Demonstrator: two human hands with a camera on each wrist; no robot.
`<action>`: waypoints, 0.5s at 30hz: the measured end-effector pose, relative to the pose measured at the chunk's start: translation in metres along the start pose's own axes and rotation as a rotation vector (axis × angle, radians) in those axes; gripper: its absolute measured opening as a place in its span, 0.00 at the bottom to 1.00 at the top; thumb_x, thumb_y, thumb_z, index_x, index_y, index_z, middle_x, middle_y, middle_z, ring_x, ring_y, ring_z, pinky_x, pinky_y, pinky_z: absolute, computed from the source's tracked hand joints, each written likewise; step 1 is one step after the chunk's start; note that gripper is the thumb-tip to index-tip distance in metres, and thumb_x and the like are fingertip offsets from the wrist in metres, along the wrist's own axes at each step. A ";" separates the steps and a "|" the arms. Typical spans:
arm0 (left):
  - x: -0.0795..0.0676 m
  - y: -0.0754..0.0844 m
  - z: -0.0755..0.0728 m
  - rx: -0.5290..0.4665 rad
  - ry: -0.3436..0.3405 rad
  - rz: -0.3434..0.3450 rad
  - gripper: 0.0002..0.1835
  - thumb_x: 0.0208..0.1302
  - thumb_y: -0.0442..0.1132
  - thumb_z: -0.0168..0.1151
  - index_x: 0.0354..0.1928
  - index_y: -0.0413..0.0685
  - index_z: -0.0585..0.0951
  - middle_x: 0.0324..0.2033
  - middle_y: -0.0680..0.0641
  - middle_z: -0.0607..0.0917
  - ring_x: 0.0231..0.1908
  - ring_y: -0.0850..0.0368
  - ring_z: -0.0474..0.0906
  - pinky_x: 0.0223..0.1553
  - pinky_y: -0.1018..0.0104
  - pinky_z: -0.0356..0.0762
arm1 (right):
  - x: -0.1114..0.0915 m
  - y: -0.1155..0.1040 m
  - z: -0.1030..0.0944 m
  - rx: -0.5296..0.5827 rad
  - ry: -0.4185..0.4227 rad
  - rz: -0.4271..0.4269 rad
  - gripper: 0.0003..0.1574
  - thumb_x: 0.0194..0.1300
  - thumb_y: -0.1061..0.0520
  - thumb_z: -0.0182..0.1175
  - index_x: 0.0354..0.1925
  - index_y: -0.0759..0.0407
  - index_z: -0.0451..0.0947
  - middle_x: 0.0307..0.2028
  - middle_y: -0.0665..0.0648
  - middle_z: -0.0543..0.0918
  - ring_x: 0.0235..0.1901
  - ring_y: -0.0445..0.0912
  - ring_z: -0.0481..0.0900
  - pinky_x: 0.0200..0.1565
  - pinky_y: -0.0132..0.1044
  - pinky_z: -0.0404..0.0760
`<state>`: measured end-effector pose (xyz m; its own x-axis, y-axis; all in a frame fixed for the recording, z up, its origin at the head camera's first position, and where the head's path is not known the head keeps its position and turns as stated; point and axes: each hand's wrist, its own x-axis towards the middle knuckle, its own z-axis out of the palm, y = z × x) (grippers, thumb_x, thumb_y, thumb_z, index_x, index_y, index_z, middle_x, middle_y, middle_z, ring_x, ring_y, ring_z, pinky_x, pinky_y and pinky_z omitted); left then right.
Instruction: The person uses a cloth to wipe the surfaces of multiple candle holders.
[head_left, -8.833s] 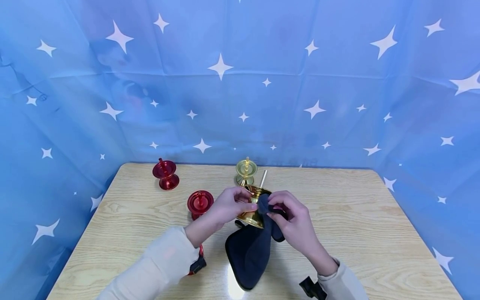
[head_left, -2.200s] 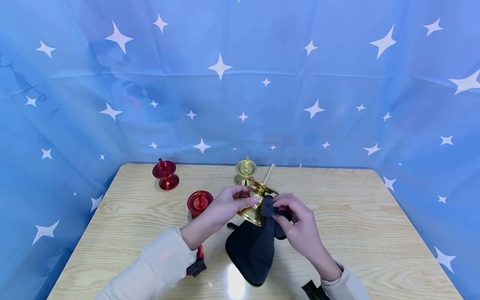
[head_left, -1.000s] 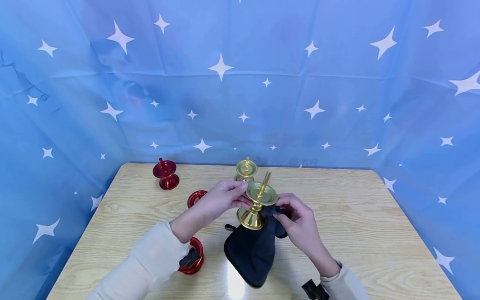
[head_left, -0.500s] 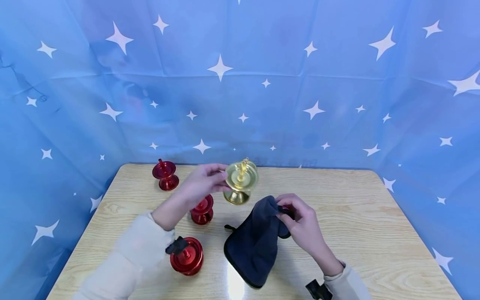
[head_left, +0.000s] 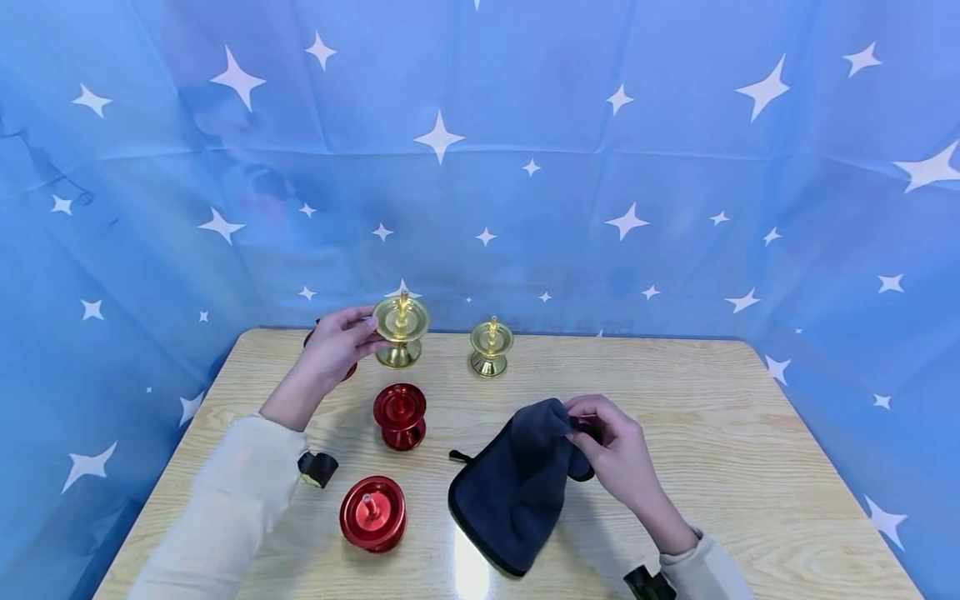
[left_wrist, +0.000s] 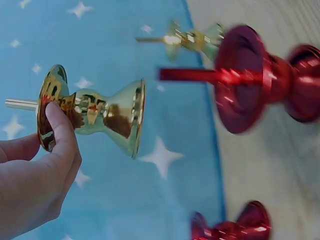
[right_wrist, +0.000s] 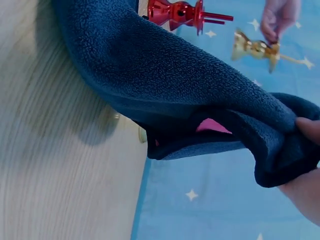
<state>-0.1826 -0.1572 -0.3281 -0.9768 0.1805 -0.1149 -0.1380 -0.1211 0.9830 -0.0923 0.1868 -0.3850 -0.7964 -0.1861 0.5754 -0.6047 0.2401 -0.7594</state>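
My left hand (head_left: 330,346) grips a shiny gold candle holder (head_left: 401,329) by its dish rim, towards the back left of the table. In the left wrist view, this candle holder (left_wrist: 100,107) shows its rod, dish and flared foot, with the thumb side of the hand at the dish. The foot appears raised off the table. At right of centre, my right hand (head_left: 615,442) pinches a bunched corner of a dark navy cloth (head_left: 517,479). The cloth hangs down to the tabletop, and a bit of pink shows in its fold in the right wrist view.
A second gold candle holder (head_left: 491,348) stands at the back middle. Two red candle holders, one central (head_left: 400,415) and one nearer (head_left: 373,515), stand left of the cloth. Another red candle holder (head_left: 349,372) is mostly hidden behind my left hand. A starry blue curtain (head_left: 540,208) borders the table.
The gold candle holder was held against the cloth; my left hand has since carried it away to the back left. My right hand stays with the cloth, shifting slightly right.
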 end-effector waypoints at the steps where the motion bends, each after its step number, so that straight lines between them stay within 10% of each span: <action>1: 0.002 -0.005 -0.004 0.000 0.013 -0.001 0.22 0.70 0.27 0.37 0.64 0.24 0.53 0.52 0.31 0.65 0.39 0.59 0.76 0.50 0.69 0.74 | -0.001 0.001 -0.001 -0.004 0.001 0.002 0.21 0.45 0.86 0.54 0.34 0.67 0.74 0.37 0.66 0.77 0.38 0.41 0.77 0.39 0.26 0.78; 15: 0.021 -0.076 -0.034 -0.032 0.145 -0.100 0.22 0.69 0.27 0.38 0.63 0.24 0.53 0.49 0.31 0.69 0.36 0.61 0.77 0.51 0.64 0.73 | -0.005 0.001 -0.005 -0.027 0.022 0.057 0.21 0.45 0.85 0.55 0.34 0.66 0.75 0.37 0.64 0.78 0.37 0.40 0.78 0.38 0.26 0.78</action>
<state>-0.1981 -0.1773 -0.4101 -0.9710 0.0510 -0.2336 -0.2386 -0.1411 0.9608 -0.0888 0.1925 -0.3877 -0.8294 -0.1507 0.5380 -0.5579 0.2752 -0.7830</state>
